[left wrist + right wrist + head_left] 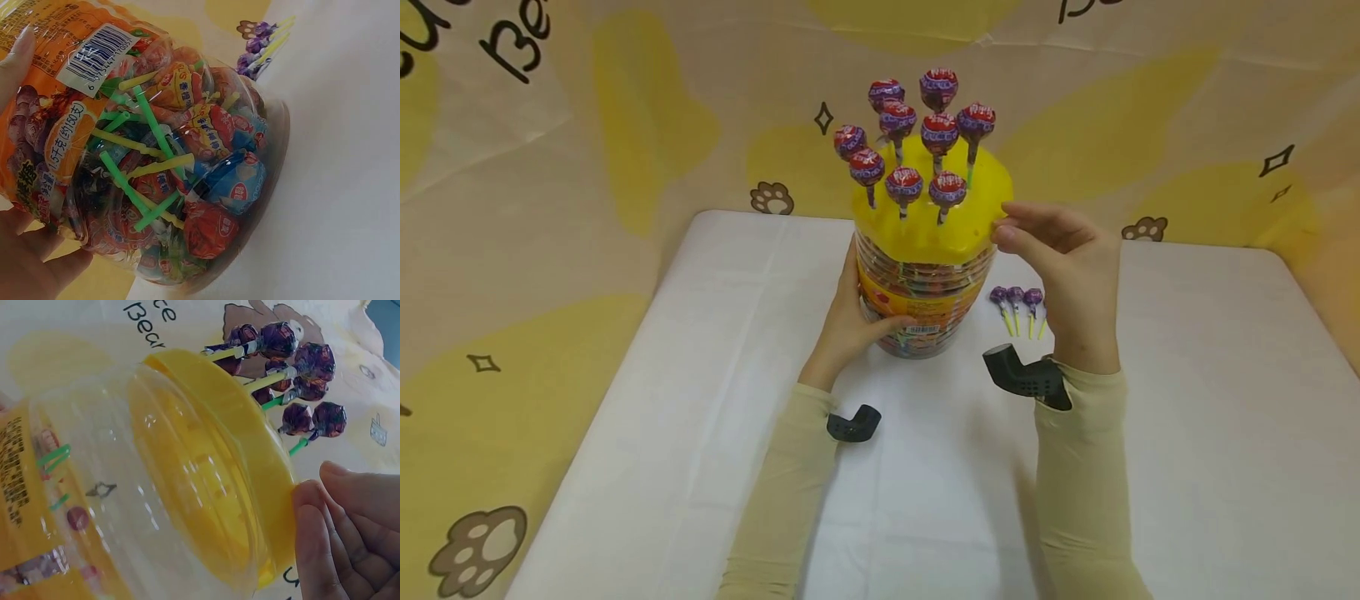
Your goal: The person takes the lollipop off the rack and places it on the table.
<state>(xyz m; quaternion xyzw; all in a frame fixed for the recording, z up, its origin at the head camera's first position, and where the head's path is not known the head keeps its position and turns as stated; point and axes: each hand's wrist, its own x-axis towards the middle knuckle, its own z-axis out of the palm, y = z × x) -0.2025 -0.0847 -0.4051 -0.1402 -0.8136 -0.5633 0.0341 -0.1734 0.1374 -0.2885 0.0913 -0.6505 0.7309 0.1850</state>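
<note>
A clear plastic candy jar (925,300) with a yellow lid (887,233) stands on the white table. Several lollipops (939,133) in red and purple wrappers rise by their sticks from the top of the lid. My left hand (847,321) grips the jar's left side, its thumb across the front near the barcode. In the left wrist view, wrapped candies (212,137) with green and yellow sticks show through the wall. My right hand (1067,262) is at the lid's right edge, fingertips (309,490) right at the rim with nothing between them and the thumb.
Several purple lollipops (1016,296) with yellow sticks lie in a row on the table (1210,400) right of the jar, partly hidden by my right hand. Behind the table hangs a yellow and cream patterned cloth (1090,108). Black wrist cameras (1022,375) stick out from the sleeves.
</note>
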